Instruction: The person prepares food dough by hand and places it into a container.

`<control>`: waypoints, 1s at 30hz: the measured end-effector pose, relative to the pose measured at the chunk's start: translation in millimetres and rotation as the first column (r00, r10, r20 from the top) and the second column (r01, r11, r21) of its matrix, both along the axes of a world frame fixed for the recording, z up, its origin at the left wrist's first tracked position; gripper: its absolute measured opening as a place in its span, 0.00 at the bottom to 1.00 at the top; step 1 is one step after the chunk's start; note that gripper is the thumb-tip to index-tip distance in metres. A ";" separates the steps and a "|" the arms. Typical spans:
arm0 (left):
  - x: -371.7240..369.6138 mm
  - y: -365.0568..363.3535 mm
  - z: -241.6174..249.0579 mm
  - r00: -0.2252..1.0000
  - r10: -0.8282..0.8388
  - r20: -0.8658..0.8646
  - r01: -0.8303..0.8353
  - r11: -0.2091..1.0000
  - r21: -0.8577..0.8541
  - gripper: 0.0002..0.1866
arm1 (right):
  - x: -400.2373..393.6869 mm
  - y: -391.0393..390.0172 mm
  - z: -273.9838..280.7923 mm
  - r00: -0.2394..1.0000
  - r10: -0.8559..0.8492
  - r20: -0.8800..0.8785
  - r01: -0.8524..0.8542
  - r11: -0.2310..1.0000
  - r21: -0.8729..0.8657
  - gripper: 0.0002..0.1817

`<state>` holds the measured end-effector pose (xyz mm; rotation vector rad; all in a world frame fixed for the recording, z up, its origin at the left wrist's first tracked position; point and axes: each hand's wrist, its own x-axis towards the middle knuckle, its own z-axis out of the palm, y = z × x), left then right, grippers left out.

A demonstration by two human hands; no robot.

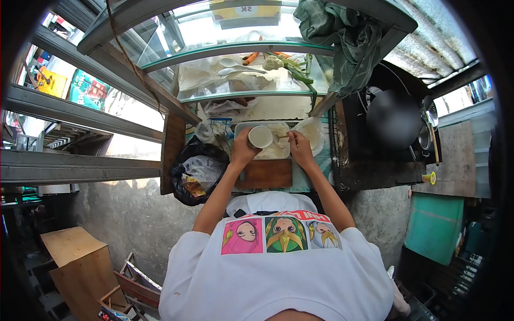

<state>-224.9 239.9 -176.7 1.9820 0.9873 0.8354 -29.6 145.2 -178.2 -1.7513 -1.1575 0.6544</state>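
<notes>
My left hand is wrapped round a pale round cup, its open mouth facing up toward me. The cup is over the left part of a white plastic tub with whitish, floury contents. At the tub's right side, my right hand is closed on a thin utensil that reaches into the tub; its far end is hard to make out. A second pale container stands just beyond the right hand. A brown wooden board lies on the near side of the tub.
A black plastic bag with wrappers is left of the tub. Glass shelves ahead carry white spoons, carrots and green stalks. On the right are a blurred dark pan and ladles. A green cloth hangs from the frame.
</notes>
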 end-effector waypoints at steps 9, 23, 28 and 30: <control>2.2 -4.4 11.8 0.980 0.043 -0.193 -0.017 0.991 0.131 0.30 | 2.6 -1.1 -6.7 0.998 -0.012 0.062 0.010 0.999 0.030 0.14; 9.1 -2.5 9.9 0.964 0.061 -0.260 -0.013 0.983 0.184 0.29 | 4.8 -1.3 -9.0 0.999 -0.018 0.048 0.016 1.000 0.026 0.15; 12.3 -0.4 6.5 0.958 0.051 -0.281 0.002 0.983 0.184 0.29 | 6.7 -0.8 -9.8 0.999 -0.023 0.049 0.022 1.000 0.019 0.15; 13.9 0.2 6.0 0.958 0.046 -0.285 0.008 0.983 0.184 0.30 | 7.8 -1.5 -8.7 0.999 -0.024 0.033 0.023 1.000 0.008 0.15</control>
